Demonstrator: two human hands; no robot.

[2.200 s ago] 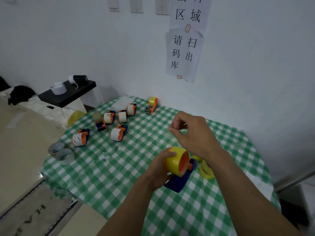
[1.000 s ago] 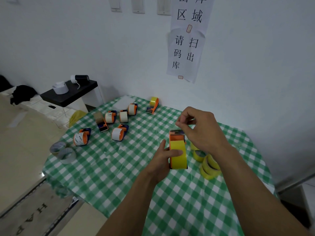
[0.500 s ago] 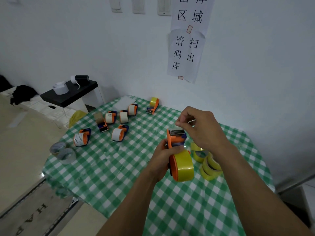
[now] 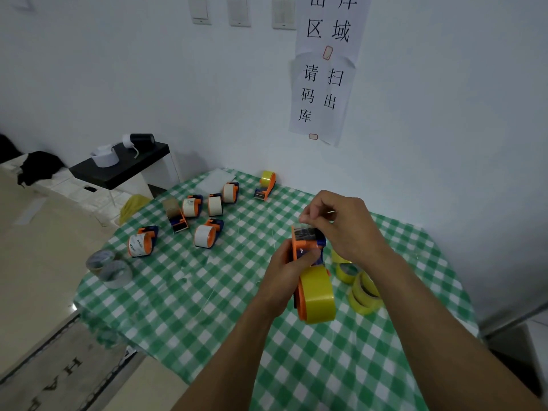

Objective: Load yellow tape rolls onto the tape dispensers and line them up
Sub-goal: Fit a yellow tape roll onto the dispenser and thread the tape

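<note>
A table covered in a green-and-white checked cloth [image 4: 192, 292] stands against a white wall. At its left edge lie two clear tape rolls [image 4: 109, 268]. Behind them, further in, stands a loose group of orange-and-blue dispensers with white tape [image 4: 206, 235], with one brown-taped dispenser [image 4: 176, 216] among them. Near the far edge, a loaded dispenser with yellow tape [image 4: 267, 183] sits on its own.

Right of centre, both hands meet over the table on one tape dispenser [image 4: 308, 247], held above the cloth. The left hand [image 4: 284, 274] grips its body, fingers curled round it, cutter end pointing away. A yellow tape roll [image 4: 318, 295] sits on its orange wheel, at the end nearest the camera. The right hand [image 4: 347, 226] comes in from the right, thumb and forefinger pinching the tape end [image 4: 304, 222] just above the cutter.

Just right of the hands, several loose yellow rolls [image 4: 360, 287] lie clustered on the cloth. Above, paper signs [image 4: 323, 93] with Chinese characters hang on the wall.
</note>
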